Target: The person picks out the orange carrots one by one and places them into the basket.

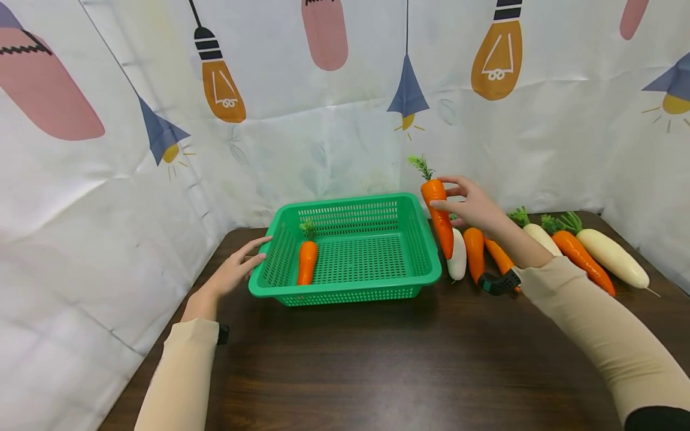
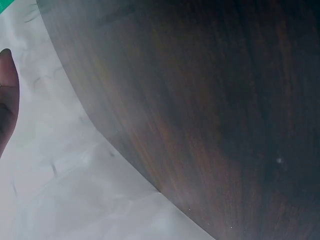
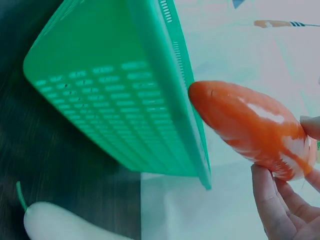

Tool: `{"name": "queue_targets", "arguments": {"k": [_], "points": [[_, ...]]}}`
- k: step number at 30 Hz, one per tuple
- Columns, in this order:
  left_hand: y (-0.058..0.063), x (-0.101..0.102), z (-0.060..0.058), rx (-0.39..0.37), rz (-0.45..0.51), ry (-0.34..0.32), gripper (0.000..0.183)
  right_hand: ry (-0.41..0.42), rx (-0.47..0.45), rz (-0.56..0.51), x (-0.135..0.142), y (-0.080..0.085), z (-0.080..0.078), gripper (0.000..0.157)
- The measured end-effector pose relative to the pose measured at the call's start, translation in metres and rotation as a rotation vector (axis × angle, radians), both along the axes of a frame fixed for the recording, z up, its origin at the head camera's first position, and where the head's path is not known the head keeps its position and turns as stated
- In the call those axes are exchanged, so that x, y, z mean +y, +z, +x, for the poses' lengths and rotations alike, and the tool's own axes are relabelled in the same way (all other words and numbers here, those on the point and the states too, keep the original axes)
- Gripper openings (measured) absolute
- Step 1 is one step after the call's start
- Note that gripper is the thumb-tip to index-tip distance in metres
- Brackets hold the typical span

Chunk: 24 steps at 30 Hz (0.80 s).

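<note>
My right hand [image 1: 471,206] pinches a carrot [image 1: 438,209] with a green leafy top near its thick end, tip pointing down, above the right rim of a green plastic basket [image 1: 345,292]. In the right wrist view the same carrot [image 3: 250,127] hangs beside the basket [image 3: 115,100], between thumb and fingers. At the basket's left rim, my left hand [image 1: 234,269] has its fingers extended, apparently touching the edge. Only the thumb [image 2: 7,95] shows in the left wrist view. Inside the basket, at its left side, lies another carrot [image 1: 307,262].
Right of the basket, a white radish [image 1: 457,257] lies closest, then a carrot [image 1: 474,251], more carrots and other white radishes, such as one large radish [image 1: 614,257]. They rest on a dark wooden table [image 1: 345,365]. A patterned white curtain [image 1: 345,143] hangs behind.
</note>
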<state>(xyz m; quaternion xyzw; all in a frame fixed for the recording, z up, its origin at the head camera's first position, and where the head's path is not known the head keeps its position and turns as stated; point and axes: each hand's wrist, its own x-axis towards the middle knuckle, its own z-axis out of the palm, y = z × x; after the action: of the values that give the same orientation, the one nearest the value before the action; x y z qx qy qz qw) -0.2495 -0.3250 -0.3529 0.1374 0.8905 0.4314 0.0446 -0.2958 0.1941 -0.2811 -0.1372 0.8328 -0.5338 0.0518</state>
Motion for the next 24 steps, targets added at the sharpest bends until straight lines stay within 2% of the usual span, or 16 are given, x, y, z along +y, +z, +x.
{"name": "queue_targets", "arguments": {"k": [11,24], "points": [[0.001,0.001,0.001,0.01,-0.021,0.004,0.056,0.018,-0.042,-0.06,-0.019,0.008,-0.007,0.069],[-0.002,0.0,-0.002,-0.001,-0.037,-0.004,0.056,0.035,-0.081,-0.123,-0.051,0.018,-0.014,0.069]]}}
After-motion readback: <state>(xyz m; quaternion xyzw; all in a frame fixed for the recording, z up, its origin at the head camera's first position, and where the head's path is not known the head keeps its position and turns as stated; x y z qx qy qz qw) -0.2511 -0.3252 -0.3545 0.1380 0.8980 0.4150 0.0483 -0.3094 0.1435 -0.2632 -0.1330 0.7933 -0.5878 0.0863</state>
